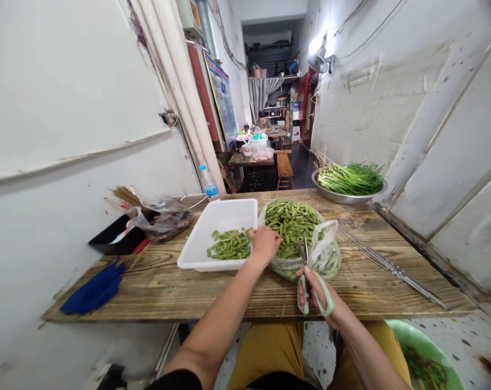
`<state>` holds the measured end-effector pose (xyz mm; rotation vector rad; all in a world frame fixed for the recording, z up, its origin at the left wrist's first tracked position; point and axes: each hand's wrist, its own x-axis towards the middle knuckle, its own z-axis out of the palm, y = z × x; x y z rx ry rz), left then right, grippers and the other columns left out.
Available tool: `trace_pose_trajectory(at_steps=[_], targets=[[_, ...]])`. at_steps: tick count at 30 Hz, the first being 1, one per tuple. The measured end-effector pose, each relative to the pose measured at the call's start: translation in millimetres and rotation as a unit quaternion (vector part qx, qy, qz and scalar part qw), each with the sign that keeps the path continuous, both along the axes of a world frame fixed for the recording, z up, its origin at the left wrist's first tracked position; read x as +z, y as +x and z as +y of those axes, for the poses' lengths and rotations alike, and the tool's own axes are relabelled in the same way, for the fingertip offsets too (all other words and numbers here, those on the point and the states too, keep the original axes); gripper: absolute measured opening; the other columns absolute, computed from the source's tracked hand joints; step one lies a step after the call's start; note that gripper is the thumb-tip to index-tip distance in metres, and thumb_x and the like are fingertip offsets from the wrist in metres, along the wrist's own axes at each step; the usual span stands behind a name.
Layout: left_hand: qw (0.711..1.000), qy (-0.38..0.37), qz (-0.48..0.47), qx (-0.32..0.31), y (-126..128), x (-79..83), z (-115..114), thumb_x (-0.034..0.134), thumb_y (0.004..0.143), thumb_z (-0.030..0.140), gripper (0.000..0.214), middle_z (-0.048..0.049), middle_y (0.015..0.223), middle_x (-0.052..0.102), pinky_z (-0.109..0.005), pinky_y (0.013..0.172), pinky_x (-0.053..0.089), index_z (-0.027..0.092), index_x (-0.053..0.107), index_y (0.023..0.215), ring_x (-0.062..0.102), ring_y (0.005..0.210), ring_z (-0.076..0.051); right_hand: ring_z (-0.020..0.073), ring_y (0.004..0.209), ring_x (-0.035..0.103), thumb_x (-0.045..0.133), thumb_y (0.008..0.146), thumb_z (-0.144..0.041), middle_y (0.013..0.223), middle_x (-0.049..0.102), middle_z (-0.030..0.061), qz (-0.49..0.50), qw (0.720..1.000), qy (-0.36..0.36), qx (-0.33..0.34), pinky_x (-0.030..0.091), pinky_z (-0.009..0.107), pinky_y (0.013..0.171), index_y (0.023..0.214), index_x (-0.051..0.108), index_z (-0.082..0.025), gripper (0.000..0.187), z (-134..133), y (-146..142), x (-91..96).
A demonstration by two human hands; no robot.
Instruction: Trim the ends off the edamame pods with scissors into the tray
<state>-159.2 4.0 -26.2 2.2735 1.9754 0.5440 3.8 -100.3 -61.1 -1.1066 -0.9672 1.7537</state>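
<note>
Green basin (436, 344) cut off, poster (221, 95) unreadable

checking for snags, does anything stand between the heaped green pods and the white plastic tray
Yes: the clear plastic bag's left edge, then the tray's raised right rim; the left hand is there too.

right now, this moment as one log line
left hand: between tray and plastic bag; right hand: holding scissors; inside both: green pods

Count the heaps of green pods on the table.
2: a smaller heap in the white tray, and a larger heap in the clear plastic bag to its right. No others show.
</note>
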Motion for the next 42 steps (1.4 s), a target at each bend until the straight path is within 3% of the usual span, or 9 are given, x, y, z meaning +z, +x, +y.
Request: trace_pose_trajectory(at_steps=[6,11,15,19,22,27,32,37,42], targets=[[0.998,-0.037,0.035,0.041,36.7,-15.2,18.1,0.059,0.079,0.035,0.026,-0.0161,0.088,0.068,-0.044,0.086,0.031,0.014,0.073,0.076,0.054,0.098,-0.031,0.0105,0.045,0.048,0.055,0.072,-0.070,0.058,0.050,-0.0051,-0.030,1.000,-0.004,0.002,0.043,0.023,0.042,0.091,0.045,-0.021,0.053,-2.9,1.8,1.2],[0.999,-0.009,-0.038,0.027,33.9,-21.1,19.5,0.056,0.078,0.024,0.018,-0.0109,0.095,0.069,-0.043,0.088,0.032,0.019,0.072,0.085,0.056,0.100,-0.028,0.0100,0.044,0.048,0.056,0.069,-0.071,0.056,0.050,-0.0058,-0.044,0.999,-0.002,0.002,0.043,0.022,0.041,0.090,0.045,-0.021,0.056,-1.3,0.8,3.3],[0.991,-0.006,-0.131,0.003,24.0,-23.3,19.6,0.055,0.077,0.018,0.022,-0.0056,0.087,0.071,-0.035,0.087,0.037,0.019,0.069,0.093,0.062,0.087,-0.020,0.0098,0.043,0.048,0.058,0.067,-0.072,0.055,0.051,-0.0064,-0.049,0.999,-0.011,0.006,0.043,0.022,0.041,0.088,0.044,-0.022,0.057,0.1,-0.3,5.2],[0.959,-0.087,-0.261,-0.063,15.5,-18.5,13.9,0.059,0.075,0.020,0.021,-0.0032,0.078,0.070,-0.025,0.070,0.043,0.015,0.070,0.092,0.061,0.072,-0.015,0.0091,0.041,0.047,0.055,0.069,-0.072,0.054,0.049,-0.0073,-0.074,0.997,0.000,0.008,0.041,0.020,0.038,0.084,0.042,-0.022,0.053,3.0,1.1,3.0],[0.931,-0.105,-0.332,-0.105,12.2,-12.7,4.9,0.062,0.073,0.024,0.021,-0.0036,0.077,0.071,-0.023,0.065,0.044,0.013,0.071,0.089,0.060,0.068,-0.014,0.0083,0.039,0.045,0.053,0.073,-0.070,0.052,0.047,-0.0079,-0.110,0.994,0.022,0.008,0.039,0.020,0.036,0.081,0.041,-0.022,0.050,5.0,2.3,1.3],[0.919,-0.070,-0.383,-0.066,9.3,-8.6,-3.7,0.063,0.072,0.023,0.019,-0.0047,0.076,0.071,-0.024,0.064,0.045,0.013,0.071,0.086,0.061,0.067,-0.014,0.0077,0.038,0.045,0.051,0.076,-0.066,0.052,0.047,-0.0074,-0.138,0.989,0.058,0.005,0.039,0.020,0.036,0.077,0.043,-0.021,0.046,2.9,2.0,6.0],[0.897,-0.056,-0.437,-0.037,7.5,-9.7,-7.2,0.063,0.070,0.023,0.018,-0.0048,0.074,0.069,-0.024,0.064,0.045,0.012,0.070,0.083,0.061,0.067,-0.014,0.0083,0.037,0.045,0.052,0.073,-0.069,0.051,0.047,-0.0075,-0.126,0.991,0.041,0.000,0.038,0.019,0.034,0.081,0.044,-0.021,0.048,0.3,0.6,7.6],[0.861,-0.132,-0.485,-0.069,6.1,-6.4,-16.9,0.063,0.067,0.018,0.017,-0.0017,0.069,0.065,-0.021,0.062,0.041,0.012,0.068,0.083,0.055,0.062,-0.010,0.0086,0.037,0.045,0.056,0.070,-0.069,0.050,0.049,-0.0071,-0.073,0.997,0.003,-0.005,0.040,0.020,0.035,0.085,0.046,-0.021,0.052,3.2,2.3,7.4],[0.824,-0.175,-0.530,-0.092,1.3,1.0,-22.8,0.064,0.067,0.020,0.023,0.0032,0.058,0.056,-0.020,0.056,0.034,0.011,0.069,0.087,0.045,0.055,-0.007,0.0078,0.037,0.044,0.057,0.074,-0.064,0.052,0.050,-0.0069,-0.040,0.999,0.017,0.018,0.040,0.019,0.034,0.085,0.048,-0.020,0.046,2.7,3.8,7.9]])
